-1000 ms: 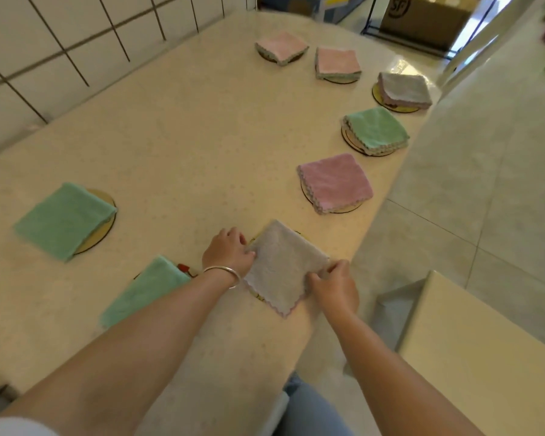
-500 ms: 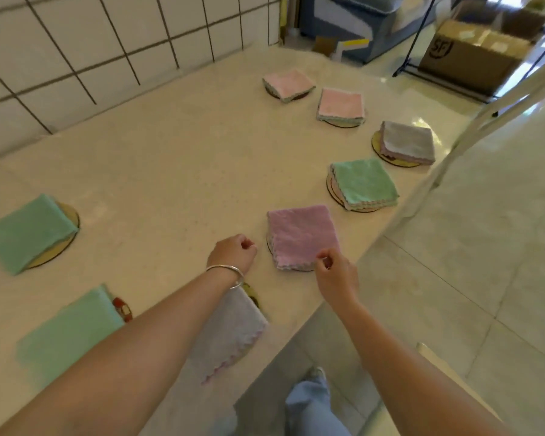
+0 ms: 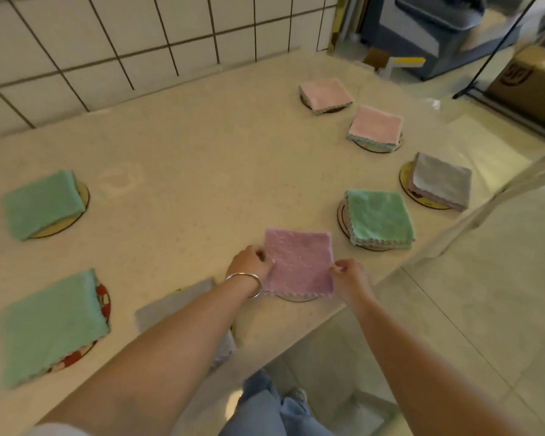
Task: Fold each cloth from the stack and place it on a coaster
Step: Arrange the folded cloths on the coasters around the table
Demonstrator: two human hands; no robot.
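Observation:
A folded pink cloth (image 3: 299, 262) lies on a round coaster (image 3: 296, 298) near the table's front edge. My left hand (image 3: 252, 262), a silver bangle on its wrist, grips the cloth's left edge. At the cloth's right edge, my right hand (image 3: 350, 275) pinches it between the fingers. A folded grey cloth (image 3: 173, 305) lies just to the left, partly hidden under my left forearm.
Folded cloths rest on coasters around the beige table (image 3: 202, 152): two green ones at the left (image 3: 41, 204) (image 3: 51, 325), a green (image 3: 378, 218), a grey (image 3: 441, 180) and two pink (image 3: 376, 124) (image 3: 326, 94) along the right edge. A tiled wall stands behind; a cardboard box (image 3: 529, 80) sits on the floor.
Both hands left the grey cloth and moved right and forward to the pink cloth, which they now hold at its sides. The view has shifted toward the far end of the table.

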